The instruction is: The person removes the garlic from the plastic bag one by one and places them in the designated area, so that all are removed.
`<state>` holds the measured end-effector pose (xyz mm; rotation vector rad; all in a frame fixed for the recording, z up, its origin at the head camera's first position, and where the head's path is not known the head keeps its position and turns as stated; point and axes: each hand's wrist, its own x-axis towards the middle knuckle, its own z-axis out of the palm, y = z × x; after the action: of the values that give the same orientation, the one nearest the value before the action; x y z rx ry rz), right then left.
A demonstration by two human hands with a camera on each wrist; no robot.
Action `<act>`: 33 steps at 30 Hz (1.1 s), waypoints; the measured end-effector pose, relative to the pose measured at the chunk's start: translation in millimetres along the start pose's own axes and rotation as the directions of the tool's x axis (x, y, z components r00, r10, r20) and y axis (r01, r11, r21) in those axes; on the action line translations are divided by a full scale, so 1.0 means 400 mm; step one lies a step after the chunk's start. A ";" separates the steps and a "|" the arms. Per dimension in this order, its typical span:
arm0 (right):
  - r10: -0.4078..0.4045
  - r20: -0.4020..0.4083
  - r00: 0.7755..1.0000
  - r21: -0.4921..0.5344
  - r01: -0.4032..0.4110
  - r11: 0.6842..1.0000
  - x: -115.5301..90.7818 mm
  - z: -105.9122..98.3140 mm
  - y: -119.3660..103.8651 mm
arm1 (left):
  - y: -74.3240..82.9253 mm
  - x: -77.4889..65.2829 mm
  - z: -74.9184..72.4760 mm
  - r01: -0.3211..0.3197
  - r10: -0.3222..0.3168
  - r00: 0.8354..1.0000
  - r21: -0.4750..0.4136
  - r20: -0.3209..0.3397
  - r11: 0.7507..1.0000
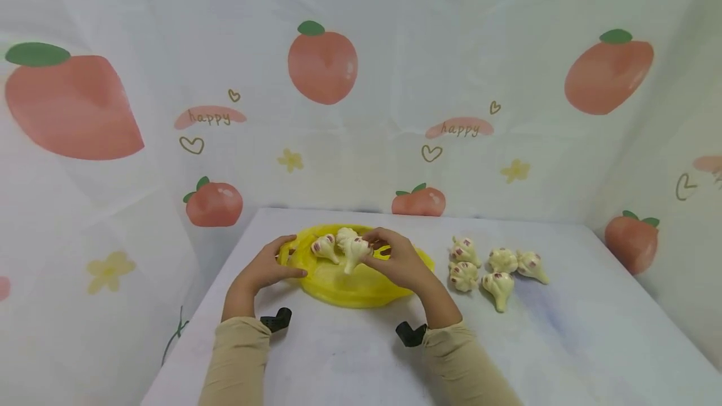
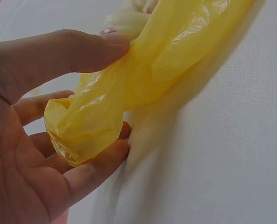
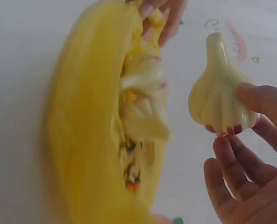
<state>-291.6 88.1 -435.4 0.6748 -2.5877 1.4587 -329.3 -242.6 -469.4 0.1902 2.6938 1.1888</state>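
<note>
A yellow plastic bag (image 1: 361, 296) lies on the table with its mouth spread open. My left hand (image 1: 267, 268) holds the bag's left end, thumb above and fingers below the gathered plastic (image 2: 89, 126). Between the thumb and fingers of my right hand (image 1: 397, 259) is a garlic bulb (image 3: 217, 105), held over the bag's opening, its stem downward in the head view. Two more garlic bulbs, one nearer the left hand (image 1: 324, 247) and one behind (image 1: 346, 235), lie in the bag. A small multicoloured patch (image 3: 132, 163) shows inside the bag; its kind is unclear.
Several garlic bulbs (image 1: 498, 287) sit in a group on the white table to the right of the bag. A white cloth (image 1: 361, 143) printed with fruit hangs behind the table. Black pieces (image 1: 276, 319) show at both wrists.
</note>
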 end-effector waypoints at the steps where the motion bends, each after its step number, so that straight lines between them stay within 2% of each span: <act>1: 0.000 0.000 1.000 -0.006 0.000 1.000 -0.007 -0.010 0.008 | 0.000 0.001 0.000 -0.002 0.002 1.000 0.005 0.000 1.000; 9: 0.008 -0.018 1.000 -0.023 -0.008 1.000 -0.066 -0.090 0.045 | 0.009 0.002 -0.007 -0.039 0.038 0.999 0.034 0.010 0.999; 23: -0.005 -0.017 1.000 -0.044 0.004 0.999 -0.130 -0.176 0.088 | 0.008 0.002 -0.009 -0.021 0.021 1.000 0.014 0.004 1.000; 27: 0.001 -0.002 1.000 -0.017 -0.001 1.000 -0.149 -0.199 0.100 | 0.006 0.002 -0.003 -0.010 0.010 1.000 0.005 -0.002 1.000; 33: 0.049 0.025 0.998 0.044 -0.050 0.998 -0.175 -0.223 0.124 | -0.006 -0.010 -0.001 -0.006 0.006 1.000 0.011 -0.007 1.000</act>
<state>-261.3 207.5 -447.3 0.6410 -2.6149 1.5370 -325.8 -245.4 -470.5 0.1961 2.7078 1.1789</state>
